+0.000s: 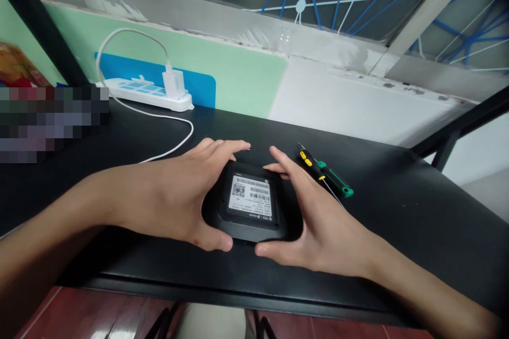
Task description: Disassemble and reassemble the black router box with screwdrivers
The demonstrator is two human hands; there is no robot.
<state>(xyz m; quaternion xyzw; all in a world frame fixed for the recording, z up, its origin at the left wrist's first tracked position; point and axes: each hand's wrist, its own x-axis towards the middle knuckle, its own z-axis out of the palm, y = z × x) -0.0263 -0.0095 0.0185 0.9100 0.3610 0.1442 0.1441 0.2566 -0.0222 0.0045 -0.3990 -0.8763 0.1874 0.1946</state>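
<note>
A flat, black, square set-top box (251,198) with rounded corners lies label side up near the front of the dark table. Its white label (250,196) carries a QR code, barcodes and small print. My left hand (186,196) curves around the left side, thumb at the front edge and fingers reaching past the back corner. From the right, my right hand (314,212) cups the opposite side, its thumb at the front edge, one fingertip at the back edge and the index finger raised. The box's side edges are partly hidden by both hands.
Two screwdrivers lie right of the box, one with a black and yellow handle (312,164), one with a green and black handle (336,180). A white power strip (147,95) holds a charger (174,83) with a looping white cable (191,127). Blurred items sit far left.
</note>
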